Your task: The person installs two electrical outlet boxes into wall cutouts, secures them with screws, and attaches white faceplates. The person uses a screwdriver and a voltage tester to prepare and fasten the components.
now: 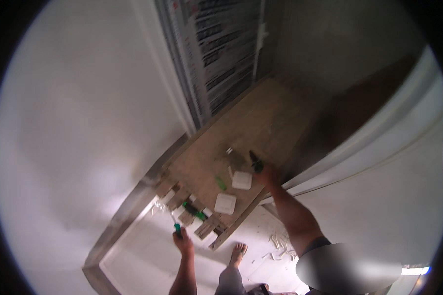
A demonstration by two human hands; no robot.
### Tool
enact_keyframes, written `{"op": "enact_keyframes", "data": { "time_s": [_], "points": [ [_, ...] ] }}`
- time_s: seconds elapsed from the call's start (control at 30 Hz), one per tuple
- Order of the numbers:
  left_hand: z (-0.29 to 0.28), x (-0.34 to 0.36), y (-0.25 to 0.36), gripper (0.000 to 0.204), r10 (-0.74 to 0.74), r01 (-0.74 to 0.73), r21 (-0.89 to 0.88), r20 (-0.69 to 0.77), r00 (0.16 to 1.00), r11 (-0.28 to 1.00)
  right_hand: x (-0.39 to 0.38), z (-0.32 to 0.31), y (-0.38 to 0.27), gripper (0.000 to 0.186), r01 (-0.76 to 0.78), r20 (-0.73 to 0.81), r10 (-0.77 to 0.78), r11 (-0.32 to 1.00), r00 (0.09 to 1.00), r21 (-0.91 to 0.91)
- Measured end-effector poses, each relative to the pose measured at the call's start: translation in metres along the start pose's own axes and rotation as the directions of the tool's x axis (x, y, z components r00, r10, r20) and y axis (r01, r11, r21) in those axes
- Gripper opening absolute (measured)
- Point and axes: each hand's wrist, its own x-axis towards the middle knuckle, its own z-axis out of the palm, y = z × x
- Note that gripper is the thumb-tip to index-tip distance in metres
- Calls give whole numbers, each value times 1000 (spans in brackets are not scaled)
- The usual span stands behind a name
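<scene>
Screwdriver (177, 227) sits in the curled left hand (183, 240); right hand (267, 175) clasps a dark tool (255, 162).

Plates (225, 203) on board (275, 115), screwdriver (177, 228) to left

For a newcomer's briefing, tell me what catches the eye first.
First, two white squarish pieces stand out, lying on the brown board mid-picture. Below left, the left hand grips a green-handled screwdriver; near the board's right side, the right hand is at a dark tool, too blurred to identify.
</scene>
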Motion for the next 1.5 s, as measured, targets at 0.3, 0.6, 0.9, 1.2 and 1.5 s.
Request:
{"op": "enact_keyframes", "data": {
  "time_s": [0.3,0.6,0.9,1.2,1.5],
  "points": [
    [-23,-84,83,37,140,-96,-110,527,838,989,-218,32,89,25,42,74,-104,813,992,581],
    [58,-302,350,41,194,-99,-183,975,109,978,-556,-39,171,40,-445,340,327,338,882,829],
    [65,-524,551,55,693,-2,-734,643,-327,679,-622,-85,263,32,-132,93,561,28,823,991],
    [90,-625,660,42,995,-263,-964,-23,-92,-46,-650,-169,276,29,141,-111,562,-10,819,990],
    [92,-612,715,41,913,-499,-766,-316,-259,-406,-654,-196,261,27,203,-173,559,8,811,979]
  ]
}}
